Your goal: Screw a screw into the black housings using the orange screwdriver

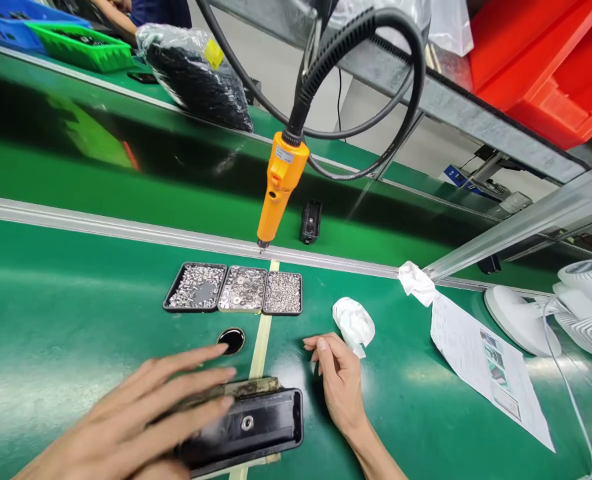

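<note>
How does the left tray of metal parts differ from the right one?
The left tray is wider than the right tray. The left tray's heap has a bare dark patch in the middle, while the right tray is evenly filled. The left tray's pieces look coarser, the right tray's finer. Both are black, shallow, hold silvery hardware, and sit in one row on the green table.

Black oblong plastic housing [256, 427] lies flat on green table
</note>
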### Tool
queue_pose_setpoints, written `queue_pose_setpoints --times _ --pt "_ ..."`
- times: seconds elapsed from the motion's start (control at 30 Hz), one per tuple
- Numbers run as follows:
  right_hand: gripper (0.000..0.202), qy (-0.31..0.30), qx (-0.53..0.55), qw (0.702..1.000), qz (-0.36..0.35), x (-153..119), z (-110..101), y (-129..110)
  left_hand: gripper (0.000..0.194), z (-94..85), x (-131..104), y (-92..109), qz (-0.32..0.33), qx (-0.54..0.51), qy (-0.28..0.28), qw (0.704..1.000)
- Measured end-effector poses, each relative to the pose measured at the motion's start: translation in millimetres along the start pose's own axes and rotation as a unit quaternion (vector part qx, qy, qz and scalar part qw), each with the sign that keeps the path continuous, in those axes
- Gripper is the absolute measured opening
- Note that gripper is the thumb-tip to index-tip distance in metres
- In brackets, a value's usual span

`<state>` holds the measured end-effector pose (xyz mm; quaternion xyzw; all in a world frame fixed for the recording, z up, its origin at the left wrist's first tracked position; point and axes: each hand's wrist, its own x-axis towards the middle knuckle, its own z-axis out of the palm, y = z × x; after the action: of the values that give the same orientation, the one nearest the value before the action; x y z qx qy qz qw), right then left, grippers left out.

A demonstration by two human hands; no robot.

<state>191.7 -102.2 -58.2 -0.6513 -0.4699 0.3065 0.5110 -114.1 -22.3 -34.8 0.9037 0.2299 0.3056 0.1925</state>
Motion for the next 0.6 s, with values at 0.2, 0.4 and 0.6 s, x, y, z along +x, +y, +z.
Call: queue_pose_setpoints --times 0.2,0.4,0.6 --pt "0.042 0.002 0.006 1.0 -0.015 1.8 0.8 5.8 0.027 -25.1 34.2 -70.7 -0.173 0.033 0.031 0.984" --pt "0.043 0.007 -0.003 1.0 -0.012 1.4 -0.1 17.2 0.031 -13.6 74.1 -107.9 -0.178 0.067 -0.01 0.982" --pt "0.048 0.036 0.021 0.999 0.002 4.0 4.7 17.3 0.029 2.2 95.4 -109.2 -0.178 0.046 -0.04 0.982"
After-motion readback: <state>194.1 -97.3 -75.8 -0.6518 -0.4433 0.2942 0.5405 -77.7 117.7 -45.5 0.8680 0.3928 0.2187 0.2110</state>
